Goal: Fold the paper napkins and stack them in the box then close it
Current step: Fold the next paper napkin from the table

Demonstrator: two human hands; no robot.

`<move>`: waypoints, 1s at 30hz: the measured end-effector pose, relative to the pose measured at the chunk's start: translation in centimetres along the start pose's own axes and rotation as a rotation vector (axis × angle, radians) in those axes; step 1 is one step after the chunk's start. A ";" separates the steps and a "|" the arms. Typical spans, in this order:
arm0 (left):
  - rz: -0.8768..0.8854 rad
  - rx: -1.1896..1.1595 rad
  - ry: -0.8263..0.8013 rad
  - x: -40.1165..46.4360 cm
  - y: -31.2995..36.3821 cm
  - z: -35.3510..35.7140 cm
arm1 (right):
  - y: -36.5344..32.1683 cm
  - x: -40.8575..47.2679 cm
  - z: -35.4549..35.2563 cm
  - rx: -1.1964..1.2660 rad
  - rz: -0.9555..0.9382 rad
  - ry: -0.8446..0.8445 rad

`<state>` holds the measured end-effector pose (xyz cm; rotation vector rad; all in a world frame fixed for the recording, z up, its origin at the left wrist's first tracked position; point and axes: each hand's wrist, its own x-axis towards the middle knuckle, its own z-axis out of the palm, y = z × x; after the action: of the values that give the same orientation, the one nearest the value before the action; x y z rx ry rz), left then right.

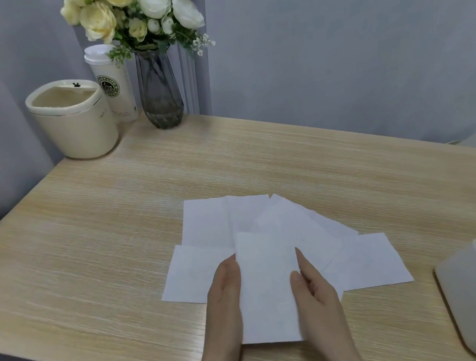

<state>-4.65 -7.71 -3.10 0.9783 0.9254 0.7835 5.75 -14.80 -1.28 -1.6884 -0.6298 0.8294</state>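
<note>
- left hand (225, 294): laid flat along the left edge of the top napkin (266, 290), fingers straight, nothing gripped.
- top napkin: held between both hands, long axis running away from the person, lying over the fanned-out napkins (226, 220).
- right hand (314, 289): the right edge looks pinched, though the grip can't quite be made out.
- box (467, 296): found far right, open, nearer the right hand.

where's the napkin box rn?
Head view: the box sits open at the table's right edge, partly cropped by the frame, just right of the spread napkins, with a white sheet already inside.
</note>
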 end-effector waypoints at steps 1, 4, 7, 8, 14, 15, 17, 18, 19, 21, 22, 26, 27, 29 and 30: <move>0.015 0.016 -0.013 -0.1 0.0 0.1 | 0.1 0.0 -0.1 0.006 0.016 0.008; 0.028 0.059 -0.047 0.0 -0.3 0.5 | 0.4 -0.2 -0.2 -0.011 0.067 0.011; 0.059 0.110 -0.066 -0.1 -0.5 0.8 | 0.5 -0.5 -0.3 -0.100 0.058 -0.008; 0.058 0.119 -0.071 -0.1 -0.6 0.9 | 0.5 -0.5 -0.3 -0.124 0.050 -0.016; 0.069 0.107 -0.064 -0.5 -0.5 1.4 | 0.1 -0.7 -0.7 -0.153 0.023 -0.048; 0.076 0.090 -0.040 -0.5 -0.4 1.5 | 0.1 -0.8 -0.7 -0.110 0.027 -0.044; 0.089 0.026 0.057 -0.5 -0.3 1.8 | 0.4 -0.8 -0.8 -0.020 0.037 -0.028; 0.094 -0.012 0.121 -0.5 -0.3 1.9 | 0.6 -0.8 -1.0 0.009 0.047 -0.019; 0.095 -0.045 0.178 -0.4 -0.3 1.9 | 0.8 -0.8 -1.1 0.034 0.062 -0.019; 0.086 -0.095 0.231 -0.5 -0.4 2.2 | 1.0 -1.0 -1.2 0.085 0.089 -0.048; 0.077 -0.114 0.227 -0.6 -0.4 2.5 | 1.1 -1.1 -1.3 0.108 0.098 -0.064; 0.063 -0.182 0.155 -1.0 -0.1 2.5 | 1.0 -0.7 -2.7 0.122 0.084 -0.073; 0.075 -0.171 0.152 -0.8 0.2 2.0 | 0.7 -0.4 -3.5 0.084 0.064 -0.092; 0.075 -0.109 0.137 -0.3 0.7 0.8 | 0.2 0.2 -5.1 -0.032 0.045 -0.168; 0.055 -0.079 0.115 0.0 1.0 0.2 | 0.0 0.4 -5.9 -0.081 0.054 -0.201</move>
<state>-4.60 -7.48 -2.13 0.9003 0.9626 0.9239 10.65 -17.96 -0.48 -1.7136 -0.7667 1.0334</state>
